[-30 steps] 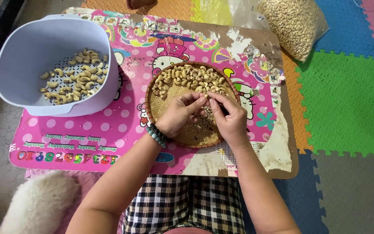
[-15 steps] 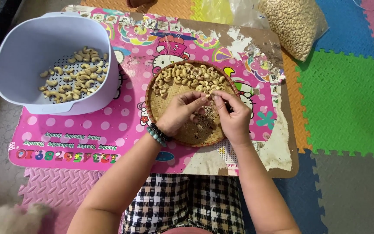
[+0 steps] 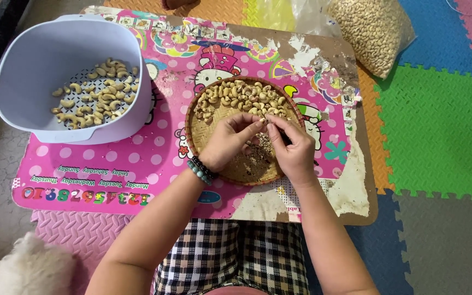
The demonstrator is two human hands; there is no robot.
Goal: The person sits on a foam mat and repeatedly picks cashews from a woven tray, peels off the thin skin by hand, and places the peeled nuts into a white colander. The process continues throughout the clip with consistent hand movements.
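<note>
Head view: left hand [image 3: 229, 141] and right hand [image 3: 293, 148] meet over tray [image 3: 230, 169], fingertips pinching one cashew [image 3: 262, 120] together; bowl [image 3: 39, 54] far left.

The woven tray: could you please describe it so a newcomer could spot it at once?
On the low pink table, beside the pale plastic basin, lies a round woven tray under both hands. Unlike the deep basin, it is flat, brown, and heaped with cashews along its far edge.

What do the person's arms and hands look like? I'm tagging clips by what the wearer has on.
Both arms are bare, with no sleeves showing. The left hand has a beaded bracelet at the wrist, with dark and teal beads. The right hand wears nothing that shows: no gloves on either.
</note>
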